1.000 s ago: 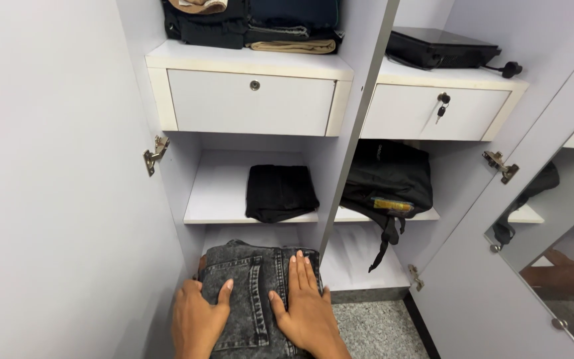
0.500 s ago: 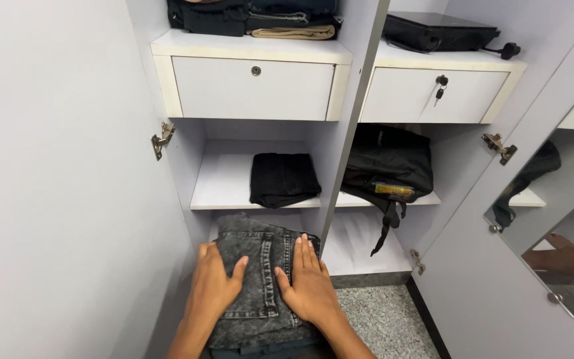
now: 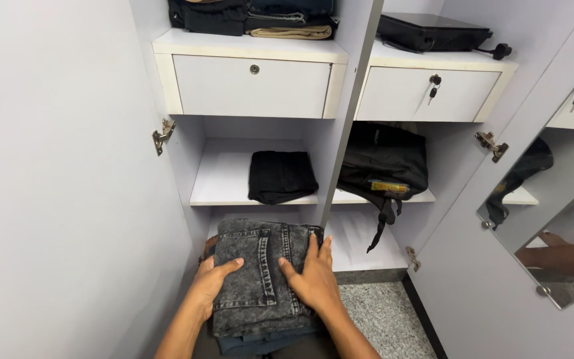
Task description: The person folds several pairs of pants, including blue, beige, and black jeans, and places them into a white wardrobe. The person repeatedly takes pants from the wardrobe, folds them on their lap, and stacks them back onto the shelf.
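- Two hands on folded grey acid-wash denim jeans point(image 3: 260, 276) – top of stack at wardrobe's bottom-left compartment, 6 o'clock.
- L hand point(image 3: 212, 282): fingers spread, gripping left edge.
- R hand point(image 3: 310, 279): flat, open, pressing on top.
- Folded black cloth point(image 3: 282, 175) on white shelf point(image 3: 219, 181), 12 o'clock of jeans.

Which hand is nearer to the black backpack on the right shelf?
Right. The right hand lies flat on the folded grey jeans, below and left of the black backpack. The left hand grips the jeans' left edge, farther away.
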